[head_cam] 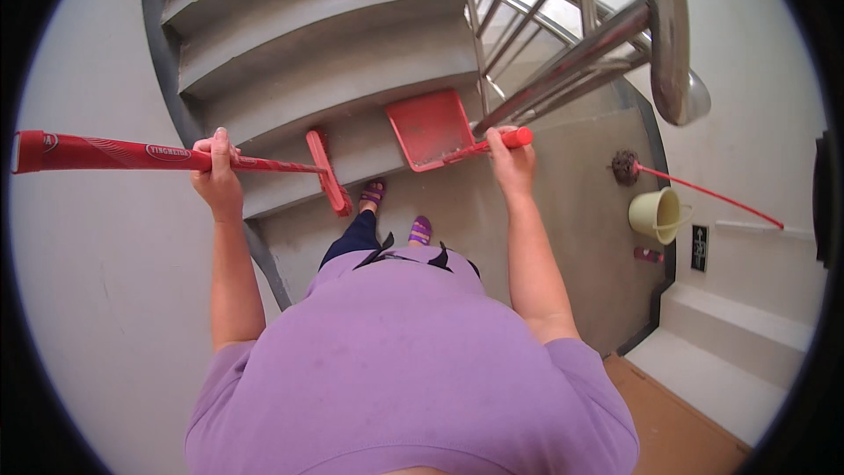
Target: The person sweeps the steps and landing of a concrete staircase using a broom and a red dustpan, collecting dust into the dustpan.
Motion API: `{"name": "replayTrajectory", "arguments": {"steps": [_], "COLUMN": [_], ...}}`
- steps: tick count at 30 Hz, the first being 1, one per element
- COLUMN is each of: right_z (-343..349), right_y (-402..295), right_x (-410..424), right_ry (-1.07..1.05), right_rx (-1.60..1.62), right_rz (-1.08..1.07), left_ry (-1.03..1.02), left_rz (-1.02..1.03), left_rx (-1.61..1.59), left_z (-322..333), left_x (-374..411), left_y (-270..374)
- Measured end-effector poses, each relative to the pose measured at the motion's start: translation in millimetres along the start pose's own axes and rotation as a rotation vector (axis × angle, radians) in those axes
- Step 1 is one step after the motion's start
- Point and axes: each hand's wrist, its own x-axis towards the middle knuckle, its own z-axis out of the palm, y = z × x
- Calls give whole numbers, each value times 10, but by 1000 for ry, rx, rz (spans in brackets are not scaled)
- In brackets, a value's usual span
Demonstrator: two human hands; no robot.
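Observation:
My left hand (219, 175) grips the red handle of a broom (277, 165), thumb along the shaft. The broom's red head (330, 173) is low over the bottom stair tread, its bristles facing right; whether they touch the tread cannot be told. In my right hand (512, 161) is the red handle of a dustpan (432, 125), held near its end. The dustpan's red scoop is at the bottom step beside the railing, and some grey dust and bits lie in it near the handle side. A gap of bare step separates broom head and scoop.
Grey stairs (316, 46) rise ahead, with a metal railing (567, 56) on their right. At the right wall stand a mop (625, 167) with a red pole, a pale yellow bucket (649, 212) and a small bottle (649, 254). A brown panel (666, 415) lies lower right.

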Motion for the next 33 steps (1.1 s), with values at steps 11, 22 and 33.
{"name": "replayTrajectory", "arguments": {"steps": [11,22,33], "right_z": [-1530,-1858,-983], "right_y": [177,843,1973], "right_x": [-1098,-1520,-1198], "right_ry": [81,99,119], "right_rx": [365,268,129], "right_rz": [231,332,333], "left_ry": [-14,-27,-19], "left_rz": [40,85,51], "left_rx": [80,96,108], "left_z": [208,275,322], "left_x": [-222,-222,-355], "left_y": [-28,-87,12]}}
